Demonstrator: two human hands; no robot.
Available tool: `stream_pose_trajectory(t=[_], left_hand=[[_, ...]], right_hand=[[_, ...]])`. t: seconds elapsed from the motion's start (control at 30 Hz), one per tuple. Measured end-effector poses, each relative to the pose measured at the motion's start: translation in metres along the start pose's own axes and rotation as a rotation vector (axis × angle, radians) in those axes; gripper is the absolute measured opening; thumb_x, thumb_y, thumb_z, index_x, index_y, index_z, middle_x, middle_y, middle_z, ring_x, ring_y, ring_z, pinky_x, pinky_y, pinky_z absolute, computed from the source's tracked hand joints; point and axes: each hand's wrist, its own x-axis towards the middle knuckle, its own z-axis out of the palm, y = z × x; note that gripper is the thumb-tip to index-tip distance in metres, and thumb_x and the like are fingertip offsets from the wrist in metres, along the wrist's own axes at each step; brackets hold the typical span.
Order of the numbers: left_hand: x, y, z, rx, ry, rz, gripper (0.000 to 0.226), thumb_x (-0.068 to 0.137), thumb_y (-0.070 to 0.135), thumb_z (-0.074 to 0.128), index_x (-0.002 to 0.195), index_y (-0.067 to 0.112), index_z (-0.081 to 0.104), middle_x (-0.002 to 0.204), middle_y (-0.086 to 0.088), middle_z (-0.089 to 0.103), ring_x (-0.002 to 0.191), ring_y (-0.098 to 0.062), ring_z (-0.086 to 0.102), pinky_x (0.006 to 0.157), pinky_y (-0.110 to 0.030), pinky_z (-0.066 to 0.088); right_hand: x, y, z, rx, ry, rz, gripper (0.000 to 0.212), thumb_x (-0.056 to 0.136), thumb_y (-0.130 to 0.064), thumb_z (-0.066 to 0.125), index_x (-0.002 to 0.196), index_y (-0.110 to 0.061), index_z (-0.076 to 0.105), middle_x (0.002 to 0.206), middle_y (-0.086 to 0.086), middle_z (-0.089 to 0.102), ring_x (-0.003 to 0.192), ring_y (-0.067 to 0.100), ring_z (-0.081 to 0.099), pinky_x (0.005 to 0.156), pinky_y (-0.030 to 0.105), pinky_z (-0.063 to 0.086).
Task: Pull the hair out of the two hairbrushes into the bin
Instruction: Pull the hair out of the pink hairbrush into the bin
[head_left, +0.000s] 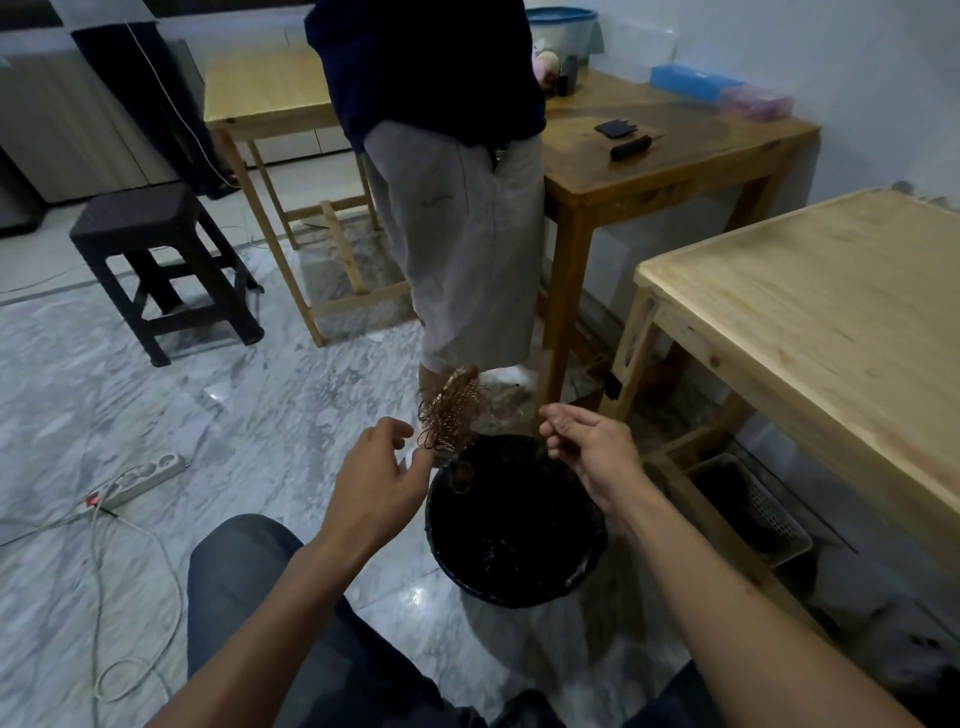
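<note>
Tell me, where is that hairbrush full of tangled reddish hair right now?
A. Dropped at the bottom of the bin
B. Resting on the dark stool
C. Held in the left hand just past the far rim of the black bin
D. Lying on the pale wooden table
C: the left hand pinches the hairbrush by its lower end, and it sticks up just beyond the bin rim, off every table and stool.

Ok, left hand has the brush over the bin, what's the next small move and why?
Probably bring the right hand across to pinch the hair tangle on the hairbrush the left hand holds, then pull: the clump sits above the bin rim, and the right hand appears empty.
</note>
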Motion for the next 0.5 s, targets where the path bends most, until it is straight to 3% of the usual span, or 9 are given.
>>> stream_pose_trajectory(t=[0.17,0.23,0.37,0.43,0.5], left_hand=[[-0.003,0.001,-0.005,-0.146,0.119,-0.091,0.024,0.100,0.036,0.049,0.115,0.017,0.055,0.088,-0.001,0.068,0.066,-0.027,0.067,0.064,-0.044,0.054],[-0.004,0.003,-0.007,-0.218,0.138,-0.099,0.017,0.100,0.036,0.049,0.110,0.023,0.053,0.080,-0.006,0.068,0.065,-0.033,0.067,0.064,-0.049,0.056],[-0.006,0.003,-0.005,-0.286,0.148,-0.063,0.013,0.098,0.040,0.051,0.108,0.032,0.053,0.089,0.000,0.068,0.068,-0.027,0.067,0.066,-0.052,0.058],[-0.008,0.004,-0.003,-0.303,0.107,-0.043,0.014,0.098,0.040,0.052,0.109,0.032,0.055,0.089,0.003,0.068,0.066,-0.025,0.066,0.064,-0.050,0.058],[-0.009,0.007,-0.001,-0.303,0.056,-0.018,0.014,0.099,0.039,0.052,0.108,0.029,0.057,0.088,0.003,0.068,0.061,-0.026,0.064,0.058,-0.042,0.053]], right_hand=[[0.007,-0.001,-0.008,0.105,0.242,0.027,0.011,0.096,-0.010,0.068,0.099,-0.007,0.077,0.071,0.002,0.074,0.063,0.010,0.063,0.069,0.026,0.056],[0.013,0.005,-0.012,-0.017,0.295,0.057,0.011,0.095,-0.011,0.070,0.101,-0.007,0.078,0.073,0.003,0.075,0.065,0.011,0.064,0.066,0.025,0.055],[0.018,0.022,-0.016,-0.374,0.255,0.138,0.018,0.098,-0.012,0.066,0.111,-0.004,0.076,0.084,0.006,0.074,0.072,0.014,0.066,0.069,0.027,0.059],[0.018,0.023,-0.015,-0.568,0.179,0.182,0.029,0.098,-0.014,0.062,0.126,-0.009,0.070,0.103,0.008,0.073,0.087,0.018,0.069,0.083,0.036,0.063],[0.015,0.019,-0.009,-0.769,0.082,0.196,0.059,0.087,-0.016,0.062,0.146,-0.021,0.055,0.136,0.006,0.062,0.117,0.026,0.063,0.100,0.043,0.056]])
